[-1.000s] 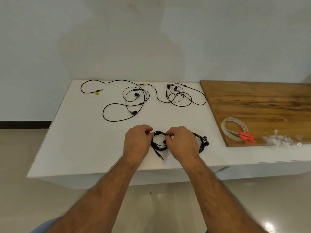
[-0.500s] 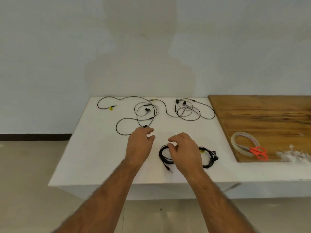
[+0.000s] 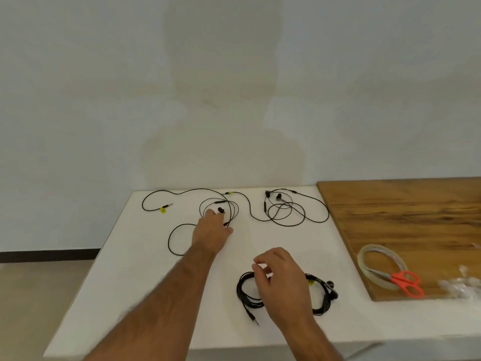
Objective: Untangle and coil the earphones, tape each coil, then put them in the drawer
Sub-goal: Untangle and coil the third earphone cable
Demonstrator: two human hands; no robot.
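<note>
Left hand (image 3: 210,234) extended far forward, arm straight, fingers reaching, grip unclear. Right hand (image 3: 282,280) nearer the body, fingers loosely curled, holding nothing.

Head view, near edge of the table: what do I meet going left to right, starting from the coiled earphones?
Coiled earphones under the right hand → tape roll → orange scissors → crumpled clear plastic, the last three on the wooden board.
</note>
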